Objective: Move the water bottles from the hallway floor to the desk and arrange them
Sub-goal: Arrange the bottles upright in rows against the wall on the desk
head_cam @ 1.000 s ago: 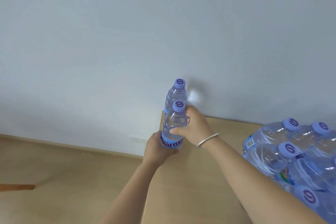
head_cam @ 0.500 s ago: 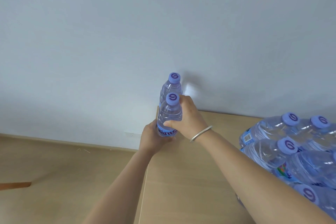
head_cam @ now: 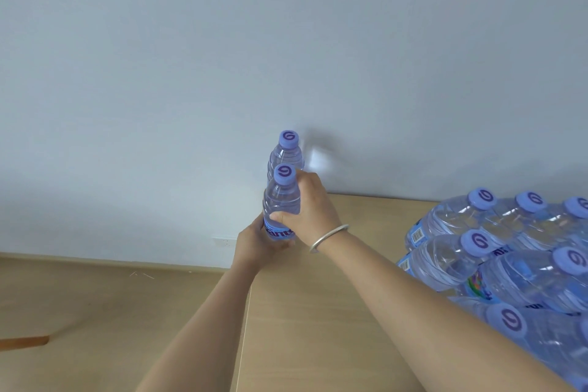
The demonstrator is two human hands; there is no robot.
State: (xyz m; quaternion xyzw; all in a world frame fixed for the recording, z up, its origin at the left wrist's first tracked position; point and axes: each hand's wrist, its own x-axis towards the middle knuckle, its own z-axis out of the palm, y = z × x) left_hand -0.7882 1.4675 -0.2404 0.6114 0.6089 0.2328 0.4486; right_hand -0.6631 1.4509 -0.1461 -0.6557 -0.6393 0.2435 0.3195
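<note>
both the left hand (head_cam: 254, 245) and right hand (head_cam: 307, 207) clamp the clear purple-capped plastic bottle (head_cam: 281, 200), steadying it upright at the pale wooden worktop's (head_cam: 318, 312) eleven-o'clock corner.

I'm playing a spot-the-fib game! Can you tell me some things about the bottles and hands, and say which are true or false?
1. Both hands hold the near bottle. True: the left hand grips low, the right hand higher up.
2. The bottle caps are red. False: they are purple.
3. A second bottle stands behind it, by the wall. True.
4. The pack of bottles lies on the floor. False: it lies on the desk.
5. The right wrist wears a bracelet. True.
</note>
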